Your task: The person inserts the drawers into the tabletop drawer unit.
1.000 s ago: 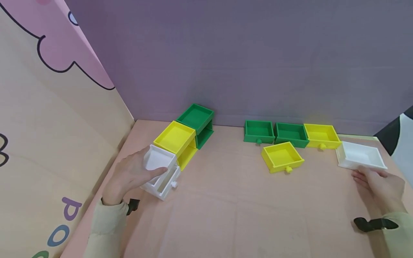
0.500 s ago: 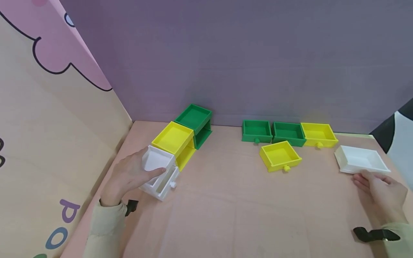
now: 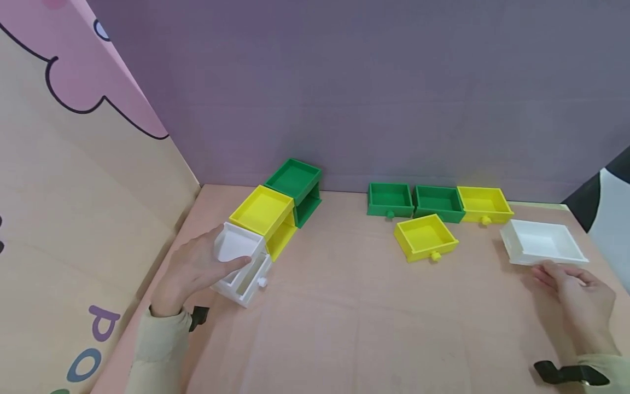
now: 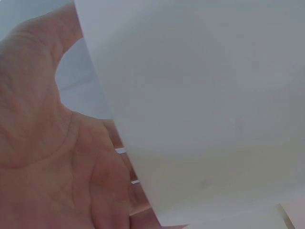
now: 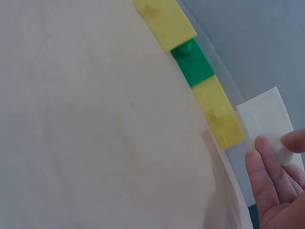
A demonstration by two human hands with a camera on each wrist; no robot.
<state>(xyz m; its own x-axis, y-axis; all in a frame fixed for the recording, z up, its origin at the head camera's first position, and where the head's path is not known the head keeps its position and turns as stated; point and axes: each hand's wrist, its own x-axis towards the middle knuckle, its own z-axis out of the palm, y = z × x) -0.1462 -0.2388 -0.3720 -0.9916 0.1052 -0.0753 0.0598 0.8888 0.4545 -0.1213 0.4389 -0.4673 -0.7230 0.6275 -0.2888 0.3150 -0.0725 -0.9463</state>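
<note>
My left hand (image 3: 194, 271) grips the white two-level drawer cabinet (image 3: 238, 244), thumb over its near side and fingers behind it. The lower level holds a white drawer (image 3: 255, 279) with its knob sticking out; the upper level's front is partly hidden by the thumb. In the left wrist view, a blurred white wall of the cabinet (image 4: 200, 95) fills most of the picture. Far to the right, my right hand (image 3: 581, 303) pinches another white drawer (image 3: 543, 242) by its knob and holds it above the table. The right wrist view shows this drawer's front (image 5: 264, 117) with the fingertips at the knob.
A yellow cabinet (image 3: 261, 210) and a green cabinet (image 3: 292, 180) stand behind the white one in a slanting row. Along the back wall lie two green drawers (image 3: 390, 200) and a yellow drawer (image 3: 484, 203). Another yellow drawer (image 3: 425, 238) lies in front of them.
My right hand has drawn the white drawer away from the yellow one at the back, lifted it and shifted it slightly left. My left hand keeps its hold on the white cabinet.
</note>
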